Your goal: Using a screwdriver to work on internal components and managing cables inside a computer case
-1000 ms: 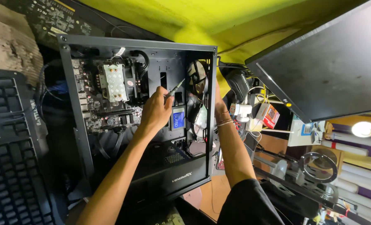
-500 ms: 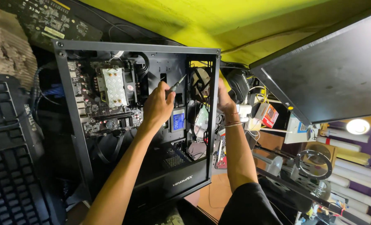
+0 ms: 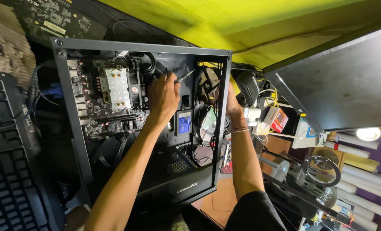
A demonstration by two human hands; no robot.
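The left hand (image 3: pixel 164 96) grips a screwdriver (image 3: pixel 184 77), tip aimed at the fan (image 3: pixel 208 82) by the case (image 3: pixel 143 128) front. The right hand (image 3: pixel 233 102) braces the case edge — fingers hidden. The motherboard (image 3: pixel 109 102) sits mounted; fastening looks unfinished — the side is open.

Open side of the computer case (image 3: pixel 70 128) gives access from above. Left part is blocked by the motherboard (image 3: pixel 109 107) and its cooler (image 3: pixel 117 87) — cables (image 3: pixel 147 68) crowd the top. Lower bay is covered by the shroud (image 3: pixel 173 179). The right edge is hemmed by a monitor (image 3: pixel 340 85) and clutter.
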